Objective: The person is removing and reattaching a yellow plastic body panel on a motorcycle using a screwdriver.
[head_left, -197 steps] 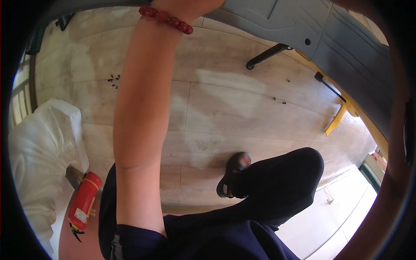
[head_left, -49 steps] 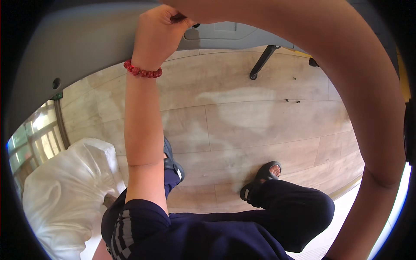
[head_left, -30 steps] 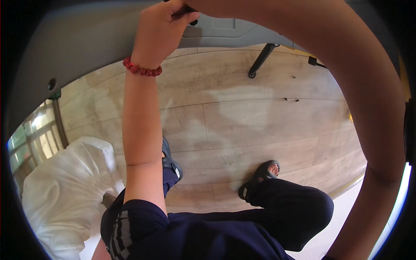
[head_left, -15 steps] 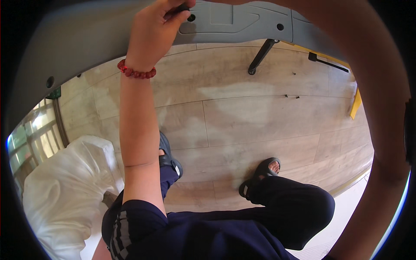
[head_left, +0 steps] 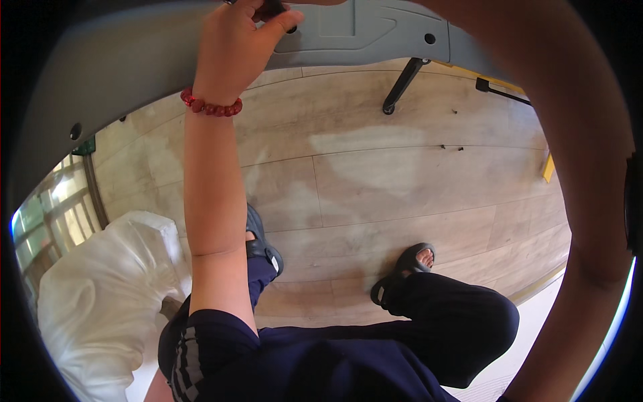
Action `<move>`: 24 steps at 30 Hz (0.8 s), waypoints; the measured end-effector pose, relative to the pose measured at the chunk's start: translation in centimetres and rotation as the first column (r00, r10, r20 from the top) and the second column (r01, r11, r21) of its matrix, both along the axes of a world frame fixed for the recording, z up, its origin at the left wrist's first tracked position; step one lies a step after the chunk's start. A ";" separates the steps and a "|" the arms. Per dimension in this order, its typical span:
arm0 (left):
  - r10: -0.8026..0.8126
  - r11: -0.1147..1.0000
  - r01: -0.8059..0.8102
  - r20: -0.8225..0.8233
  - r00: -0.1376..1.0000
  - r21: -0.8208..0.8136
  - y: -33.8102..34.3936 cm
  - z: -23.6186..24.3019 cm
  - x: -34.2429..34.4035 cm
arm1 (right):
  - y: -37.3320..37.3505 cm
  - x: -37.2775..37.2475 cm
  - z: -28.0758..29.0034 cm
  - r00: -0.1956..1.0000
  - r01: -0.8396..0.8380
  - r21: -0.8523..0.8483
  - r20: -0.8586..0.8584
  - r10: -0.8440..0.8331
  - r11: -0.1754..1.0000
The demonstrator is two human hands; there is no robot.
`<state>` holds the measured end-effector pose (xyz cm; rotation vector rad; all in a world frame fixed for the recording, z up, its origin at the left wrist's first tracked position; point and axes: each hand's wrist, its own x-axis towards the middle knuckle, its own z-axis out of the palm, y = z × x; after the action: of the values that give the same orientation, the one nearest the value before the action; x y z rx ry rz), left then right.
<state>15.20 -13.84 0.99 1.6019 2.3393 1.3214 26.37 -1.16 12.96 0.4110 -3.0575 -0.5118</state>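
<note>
Along the top, a grey moulded panel (head_left: 375, 30) with round dark holes spans the view. My left hand (head_left: 238, 50), a red bead bracelet at its wrist, is up against it. Its thumb and fingers close round a short black piece (head_left: 271, 8), whose kind I cannot make out, close to one of the holes (head_left: 292, 29). My right arm arches up the right side and over the top. Only a sliver of my right hand (head_left: 321, 1) shows at the upper edge; its fingers are out of the picture.
Below the panel, a black leg (head_left: 404, 87) stands over the wood-plank floor (head_left: 375, 194). Several small dark screw-like bits (head_left: 460, 149) lie there. A yellow bar (head_left: 548, 167) is at the right; a white-covered object (head_left: 100, 295) is at lower left.
My left hand has shifted slightly up and left with the black piece, more of which now shows between thumb and fingers. The panel sits slightly higher in view.
</note>
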 end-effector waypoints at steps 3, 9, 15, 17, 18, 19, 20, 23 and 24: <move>0.146 0.987 -0.161 -0.271 0.951 -0.031 -0.4 -1.0 -0.8 | 0.0 0.2 -0.1 1.000 -0.001 0.003 0.000 0.001 1.000; 0.247 0.969 -0.208 -0.434 0.866 0.136 0.6 -3.9 -1.7 | 0.4 0.1 -0.2 1.000 0.011 -0.007 -0.005 -0.011 1.000; 0.068 0.997 -0.071 -0.233 0.970 -0.004 -0.4 -0.7 -0.3 | 0.4 0.3 0.0 1.000 0.013 -0.007 -0.005 -0.013 1.000; 0.175 0.982 -0.170 0.060 0.983 -0.078 -0.4 -0.3 0.1 | 0.4 0.4 -0.1 1.000 0.020 -0.011 -0.006 -0.020 1.000; 0.235 0.969 -0.212 0.202 0.951 -0.126 -0.5 -0.4 0.3 | 0.4 0.4 -0.1 1.000 0.021 -0.013 -0.008 -0.021 1.000; 0.237 0.966 -0.238 -0.023 0.971 -0.102 -0.5 -0.5 0.1 | 0.3 0.5 -0.2 1.000 0.021 -0.013 -0.007 -0.021 1.000; 0.233 0.963 -0.258 -0.245 0.941 -0.075 -0.5 -0.7 -0.3 | 0.3 0.6 -0.3 1.000 0.023 -0.015 -0.006 -0.023 1.000; 0.219 0.962 -0.270 -0.472 0.854 -0.042 -0.8 -1.7 -1.2 | 0.3 0.7 -0.3 1.000 0.025 -0.016 -0.007 -0.025 1.000; 0.214 0.963 -0.266 -0.483 0.849 -0.040 -0.8 -2.0 -1.4 | 0.5 0.6 -0.3 1.000 0.028 -0.020 -0.009 -0.028 0.999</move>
<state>13.80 -14.63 -1.03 1.8164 2.9206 0.8759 26.99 -0.67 12.62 0.3653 -3.0607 -0.4831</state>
